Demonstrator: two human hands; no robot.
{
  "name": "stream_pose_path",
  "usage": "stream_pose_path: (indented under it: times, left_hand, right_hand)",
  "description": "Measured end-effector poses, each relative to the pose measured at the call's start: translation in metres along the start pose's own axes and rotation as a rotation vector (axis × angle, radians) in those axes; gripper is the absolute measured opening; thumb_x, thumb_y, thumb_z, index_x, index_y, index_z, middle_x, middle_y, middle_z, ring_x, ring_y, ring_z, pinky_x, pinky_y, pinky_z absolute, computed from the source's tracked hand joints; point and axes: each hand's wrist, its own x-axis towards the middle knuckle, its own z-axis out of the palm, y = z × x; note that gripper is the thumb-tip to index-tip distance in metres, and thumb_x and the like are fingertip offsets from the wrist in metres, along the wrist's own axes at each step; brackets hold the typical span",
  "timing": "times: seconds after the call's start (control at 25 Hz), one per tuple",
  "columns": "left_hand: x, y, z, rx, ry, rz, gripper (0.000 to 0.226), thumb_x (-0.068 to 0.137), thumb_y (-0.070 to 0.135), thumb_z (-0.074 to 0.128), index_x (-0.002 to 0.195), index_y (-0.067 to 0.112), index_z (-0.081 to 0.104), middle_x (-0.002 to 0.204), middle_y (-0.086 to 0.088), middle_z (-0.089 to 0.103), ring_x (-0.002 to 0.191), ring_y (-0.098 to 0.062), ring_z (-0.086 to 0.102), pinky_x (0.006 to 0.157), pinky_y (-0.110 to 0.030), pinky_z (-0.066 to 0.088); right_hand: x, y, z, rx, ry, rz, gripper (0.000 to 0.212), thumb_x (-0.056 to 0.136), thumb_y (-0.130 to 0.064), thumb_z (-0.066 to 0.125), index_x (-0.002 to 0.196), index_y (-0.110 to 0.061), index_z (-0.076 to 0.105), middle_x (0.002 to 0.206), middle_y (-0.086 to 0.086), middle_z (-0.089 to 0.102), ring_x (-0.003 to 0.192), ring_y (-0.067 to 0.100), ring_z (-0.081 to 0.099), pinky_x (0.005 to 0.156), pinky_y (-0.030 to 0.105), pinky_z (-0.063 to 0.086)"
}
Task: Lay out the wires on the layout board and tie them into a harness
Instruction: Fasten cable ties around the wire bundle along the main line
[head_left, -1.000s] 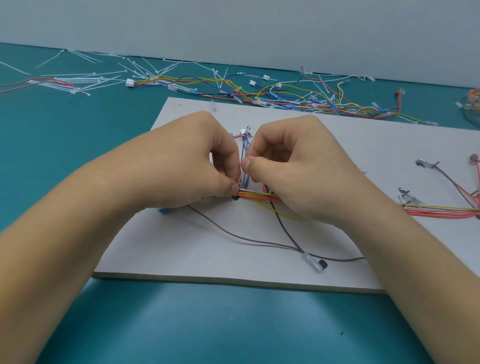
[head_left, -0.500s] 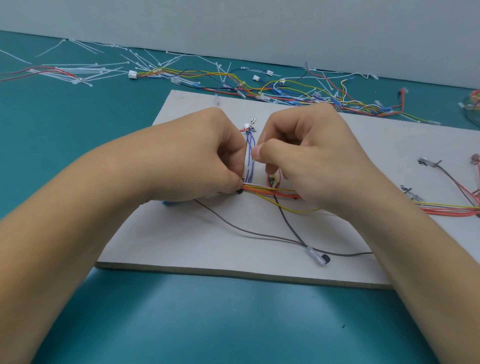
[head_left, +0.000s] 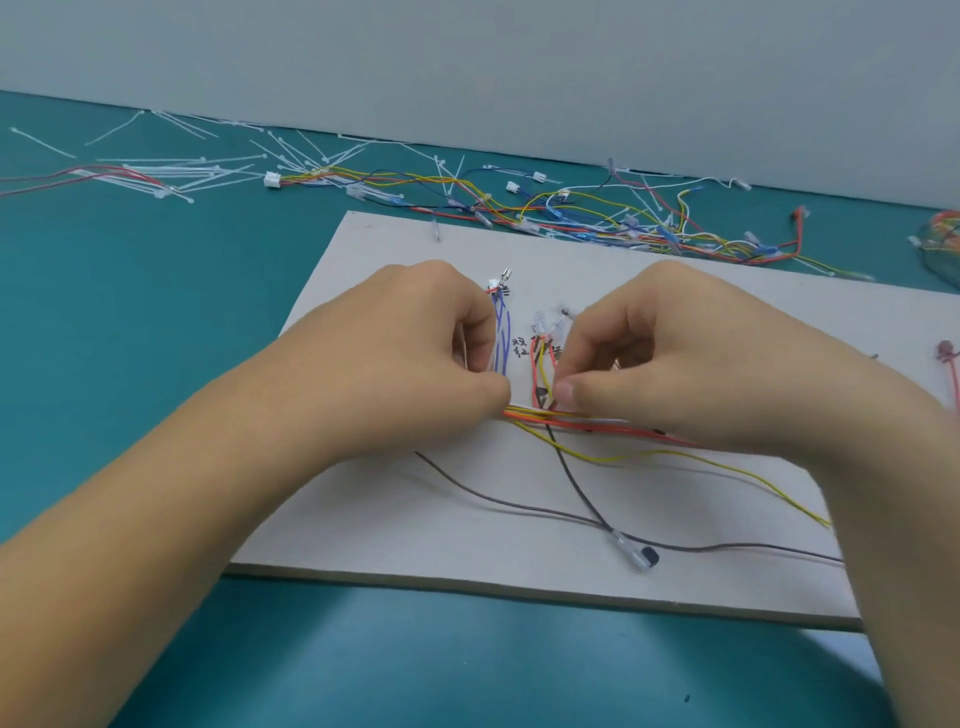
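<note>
From my remote seat I see the wire bundle (head_left: 535, 414), red, orange and yellow strands, lying across the middle of the layout board (head_left: 727, 312). The left hand (head_left: 415, 364) has its fingers curled and pinches the bundle's left end, just beside upright blue wires (head_left: 502, 332). The right hand (head_left: 691, 364), fingers likewise curled, pinches the bundle a little to the right. A black wire (head_left: 571, 483), a grey wire (head_left: 493, 500) and a yellow wire (head_left: 675, 453) trail toward the board's near edge. Beyond the board, loose wires (head_left: 571, 215) and white cable ties (head_left: 208, 169) litter the teal surface (head_left: 130, 322).
</note>
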Motion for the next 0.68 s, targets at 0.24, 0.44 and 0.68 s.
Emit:
stream_pose_path:
  times: [0.24, 0.44, 0.68]
  left_hand:
    - [0.003, -0.001, 0.004, -0.026, 0.088, 0.065, 0.014, 0.077, 0.035, 0.072, 0.07, 0.027, 0.063, 0.068, 0.013, 0.067, 0.065, 0.005, 0.057, 0.047, -0.018, 0.032]
    - [0.003, 0.002, 0.013, -0.066, 0.137, 0.1, 0.009, 0.081, 0.031, 0.07, 0.075, 0.031, 0.063, 0.068, 0.011, 0.066, 0.062, 0.006, 0.055, 0.054, -0.023, 0.035]
    - [0.0, 0.0, 0.012, -0.052, 0.048, 0.12, 0.023, 0.076, 0.045, 0.077, 0.091, 0.038, 0.062, 0.078, 0.012, 0.065, 0.068, 0.006, 0.055, 0.058, -0.028, 0.044]
  right_hand:
    - [-0.015, -0.006, -0.014, -0.139, -0.084, 0.0, 0.004, 0.078, -0.033, 0.075, 0.075, -0.036, 0.078, 0.049, -0.023, 0.058, 0.044, -0.002, 0.053, 0.045, 0.007, 0.038]
    - [-0.015, -0.015, 0.002, -0.339, -0.118, 0.016, 0.011, 0.079, -0.032, 0.074, 0.078, -0.043, 0.074, 0.069, -0.026, 0.067, 0.067, -0.01, 0.058, 0.049, 0.013, 0.044]
    - [-0.024, -0.03, 0.013, -0.356, -0.183, -0.053, 0.008, 0.079, -0.031, 0.072, 0.082, -0.038, 0.07, 0.075, -0.02, 0.068, 0.069, -0.011, 0.055, 0.055, 0.022, 0.048]
